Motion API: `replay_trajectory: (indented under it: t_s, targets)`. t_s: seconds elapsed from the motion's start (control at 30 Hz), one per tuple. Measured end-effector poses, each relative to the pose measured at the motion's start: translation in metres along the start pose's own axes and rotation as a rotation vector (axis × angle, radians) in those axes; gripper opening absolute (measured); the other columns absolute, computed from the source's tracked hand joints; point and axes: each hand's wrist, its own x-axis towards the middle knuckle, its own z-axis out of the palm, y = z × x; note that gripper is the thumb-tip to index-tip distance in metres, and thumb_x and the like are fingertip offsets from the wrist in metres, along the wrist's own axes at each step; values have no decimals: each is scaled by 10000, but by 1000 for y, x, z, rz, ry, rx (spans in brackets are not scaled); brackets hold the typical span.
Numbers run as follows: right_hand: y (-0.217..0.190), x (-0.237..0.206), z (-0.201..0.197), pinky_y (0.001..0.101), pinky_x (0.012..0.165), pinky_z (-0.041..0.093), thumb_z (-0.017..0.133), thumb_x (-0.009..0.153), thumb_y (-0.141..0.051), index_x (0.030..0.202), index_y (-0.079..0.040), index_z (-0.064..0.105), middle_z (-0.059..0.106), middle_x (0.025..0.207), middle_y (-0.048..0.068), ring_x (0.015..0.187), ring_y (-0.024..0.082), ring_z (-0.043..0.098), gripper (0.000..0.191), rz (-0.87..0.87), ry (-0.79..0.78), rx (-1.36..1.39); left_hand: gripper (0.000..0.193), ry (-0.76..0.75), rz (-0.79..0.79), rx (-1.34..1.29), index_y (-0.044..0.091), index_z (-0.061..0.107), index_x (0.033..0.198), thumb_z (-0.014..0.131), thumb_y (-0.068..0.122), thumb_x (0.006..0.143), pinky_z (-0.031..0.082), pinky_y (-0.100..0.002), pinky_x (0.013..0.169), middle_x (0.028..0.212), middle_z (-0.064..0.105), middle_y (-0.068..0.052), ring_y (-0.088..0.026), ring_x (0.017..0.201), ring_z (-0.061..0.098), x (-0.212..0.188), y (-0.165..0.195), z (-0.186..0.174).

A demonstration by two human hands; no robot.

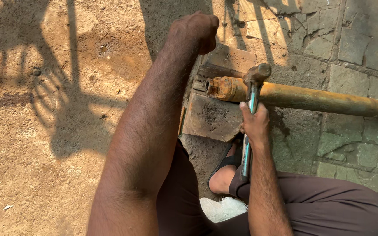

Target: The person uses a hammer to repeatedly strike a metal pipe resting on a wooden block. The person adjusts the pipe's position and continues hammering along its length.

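**A:** What is hard to see?

**B:** The far end of the rusty pipe runs off the right edge. The bottom of the hammer handle hides behind the right wrist and the brown trousers. The left hand shows only its back, curled like a fist, so I cannot tell if it holds anything.

**A:** Which way does the hammer point?

**B:** Its long handle runs almost straight up and down the picture. The head is at the top, away from the person, and it sits right at the pipe, near the pipe's open end.

**A:** And the pipe?

**B:** It lies sideways, left to right, dipping a little to the right. Its open end rests over a wooden block on the ground.

**A:** Where is the grip?

**B:** The right hand is closed tight around the handle, just below the head. Most of the handle sticks out under the hand, toward a foot in a sandal.
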Motion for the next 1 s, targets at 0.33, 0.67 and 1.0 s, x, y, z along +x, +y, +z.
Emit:
replay_trajectory:
  t_s: [0.33,0.67,1.0]
  targets:
    - [11,11,13,291,370,463,684,964,-326,952,-58,513,523,622,17,438,115,542,318,30,-56,-143,425,-10,6,-19,124,547,1412,621,85,995,462,-555,1083,1382,609,-146,-310,1281,588,4,3,4]
    - [-1,4,0,275,374,475,692,1000,-356,978,-58,518,534,647,9,450,97,530,346,-37,19,-23,440,-10,-12,-33,142,536,1420,590,53,993,447,-531,1112,1451,565,-130,-306,1370,517,4,0,1]
    - [36,12,10,296,370,446,712,969,-267,946,-50,520,516,594,10,436,113,525,290,44,-26,-33,447,0,7,2,126,528,1445,613,94,1007,512,-515,1053,1412,594,-161,-306,1303,583,10,-1,6]
